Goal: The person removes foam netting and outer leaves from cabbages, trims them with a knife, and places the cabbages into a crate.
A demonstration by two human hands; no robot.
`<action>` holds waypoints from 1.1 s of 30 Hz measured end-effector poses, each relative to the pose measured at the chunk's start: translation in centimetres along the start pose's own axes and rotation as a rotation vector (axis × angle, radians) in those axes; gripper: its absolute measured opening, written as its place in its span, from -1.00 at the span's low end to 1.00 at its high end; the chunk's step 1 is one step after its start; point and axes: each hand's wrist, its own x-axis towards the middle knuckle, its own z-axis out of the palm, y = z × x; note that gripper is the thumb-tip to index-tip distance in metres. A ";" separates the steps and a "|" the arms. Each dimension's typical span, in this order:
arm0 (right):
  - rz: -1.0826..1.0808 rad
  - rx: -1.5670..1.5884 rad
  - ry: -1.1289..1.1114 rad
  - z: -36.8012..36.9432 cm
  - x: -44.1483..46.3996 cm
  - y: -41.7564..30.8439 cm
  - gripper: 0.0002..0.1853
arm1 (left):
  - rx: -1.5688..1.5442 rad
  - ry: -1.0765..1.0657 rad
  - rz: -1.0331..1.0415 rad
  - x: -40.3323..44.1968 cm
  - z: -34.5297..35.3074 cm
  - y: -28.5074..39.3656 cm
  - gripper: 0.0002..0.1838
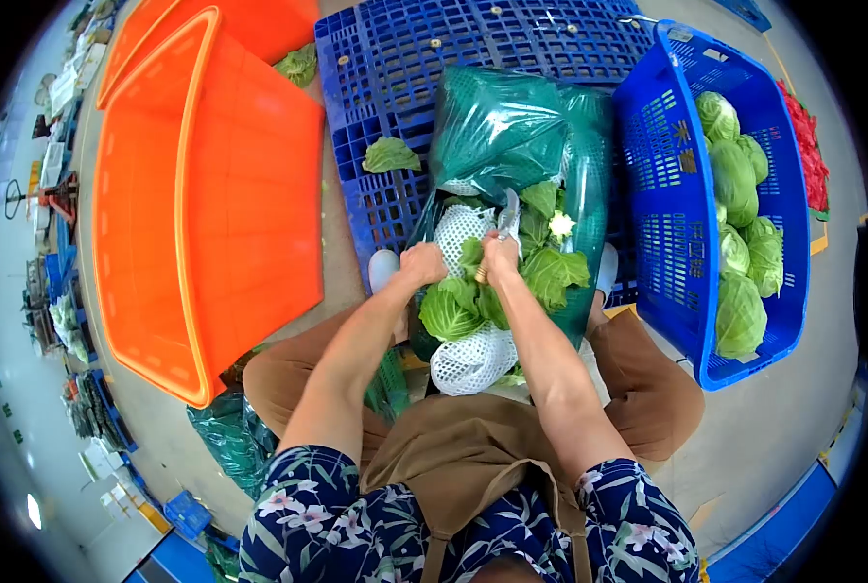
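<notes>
My right hand [499, 257] is closed around the wooden handle of a knife [511, 216], whose curved metal blade points away from me. Just to its left, my left hand [422, 265] is closed at the edge of a white foam net [460, 233], its fingertips partly hidden. Below and between the hands sits a green cabbage [450, 311] with loose outer leaves. More leaves [556, 274] spread to the right, near a pale cut stem [561, 225]. A second foam-netted piece [473, 360] lies closest to me. All this rests in an opened green plastic bag [500, 131].
A blue crate [698, 209] holding several cabbages [735, 185] stands at the right. Tall orange bins [249, 185] stand at the left. Behind the bag is a blue pallet [376, 58] with a loose leaf [391, 154]. Red bags [803, 146] lie beyond the crate.
</notes>
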 end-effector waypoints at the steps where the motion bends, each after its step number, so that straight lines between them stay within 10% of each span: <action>1: -0.022 0.069 0.042 0.4 2.0 2.5 -0.82 | -0.237 0.119 -0.149 0.8 0.7 0.0 -0.71; 4: -0.120 -0.211 0.017 -1.3 2.0 3.9 -0.58 | -0.893 0.093 -0.427 2.7 2.0 -2.2 -0.56; 11: 0.259 0.275 -0.446 -2.8 3.8 4.5 0.09 | -0.788 -0.103 -0.483 5.0 5.5 -1.3 -0.23; 22: -0.280 0.331 -0.496 -4.3 -5.1 -2.4 -0.20 | -1.864 0.145 -0.229 -0.6 1.6 1.8 -0.27; 33: -0.726 0.422 -0.600 -13.0 -21.3 -8.1 -0.31 | -2.228 0.232 0.393 -15.6 -9.7 5.3 -0.21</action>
